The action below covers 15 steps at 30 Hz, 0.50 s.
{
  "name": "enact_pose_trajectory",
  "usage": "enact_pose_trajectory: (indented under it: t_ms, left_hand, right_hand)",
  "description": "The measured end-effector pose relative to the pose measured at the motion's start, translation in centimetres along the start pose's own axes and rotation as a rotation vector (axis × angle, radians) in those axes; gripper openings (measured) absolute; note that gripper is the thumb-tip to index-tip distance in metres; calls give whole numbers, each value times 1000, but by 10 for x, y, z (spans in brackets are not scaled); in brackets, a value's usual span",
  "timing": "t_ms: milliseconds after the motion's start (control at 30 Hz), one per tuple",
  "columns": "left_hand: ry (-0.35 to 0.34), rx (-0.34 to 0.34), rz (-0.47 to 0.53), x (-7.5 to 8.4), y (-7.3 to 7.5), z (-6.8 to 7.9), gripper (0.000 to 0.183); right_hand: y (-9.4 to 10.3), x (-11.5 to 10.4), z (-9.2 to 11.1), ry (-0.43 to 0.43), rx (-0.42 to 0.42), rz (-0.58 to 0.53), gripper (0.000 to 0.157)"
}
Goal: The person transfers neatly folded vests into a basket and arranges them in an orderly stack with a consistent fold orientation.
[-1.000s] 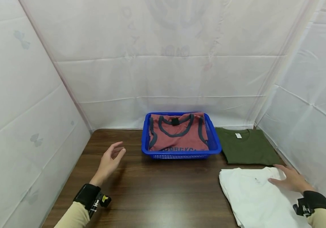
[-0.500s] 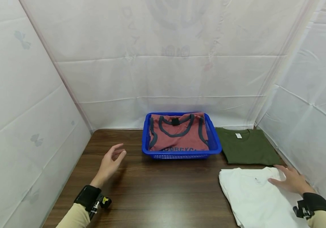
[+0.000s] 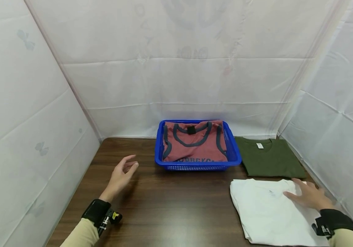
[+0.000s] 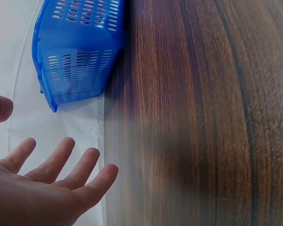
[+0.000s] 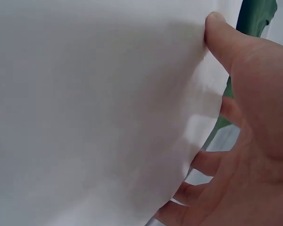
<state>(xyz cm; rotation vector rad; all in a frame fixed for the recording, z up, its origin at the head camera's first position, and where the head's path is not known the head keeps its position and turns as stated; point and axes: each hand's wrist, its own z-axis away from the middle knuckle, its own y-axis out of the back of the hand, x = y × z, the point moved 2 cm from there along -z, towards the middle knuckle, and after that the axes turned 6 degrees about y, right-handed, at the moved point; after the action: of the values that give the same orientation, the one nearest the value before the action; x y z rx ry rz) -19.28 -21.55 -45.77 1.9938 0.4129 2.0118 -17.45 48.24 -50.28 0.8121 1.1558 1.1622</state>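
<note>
A folded white T-shirt (image 3: 269,209) lies at the front right of the table. My right hand (image 3: 310,196) grips its right edge; in the right wrist view the thumb (image 5: 219,28) is on top of the cloth and the fingertips are hidden beneath it. My left hand (image 3: 121,176) holds nothing and hovers over the left side of the table, its fingers loosely bent. In the left wrist view this hand (image 4: 52,183) has its fingers spread, below the blue basket (image 4: 80,52).
At the back middle stands the blue basket (image 3: 195,167) with a folded red shirt (image 3: 192,145) in it, dark-trimmed at the neck. A folded green T-shirt (image 3: 272,159) lies right of the basket, behind the white one. White sheets (image 3: 176,82) wall the brown table (image 3: 176,202).
The white T-shirt has shifted left with my right hand on its edge, and its front now shows more. My left hand has barely moved. The head view has tilted slightly.
</note>
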Motion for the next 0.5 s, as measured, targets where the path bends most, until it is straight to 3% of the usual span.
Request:
enact_pose_trajectory:
  t_ms: [267, 500]
  left_hand:
    - [-11, 8, -22, -20, -4, -8, 52]
    - [-3, 1, -34, -24, -6, -6, 49]
  right_hand:
    - [-1, -24, 0, -43, -48, -20, 106]
    - [-6, -42, -1, -45, -42, 10, 108]
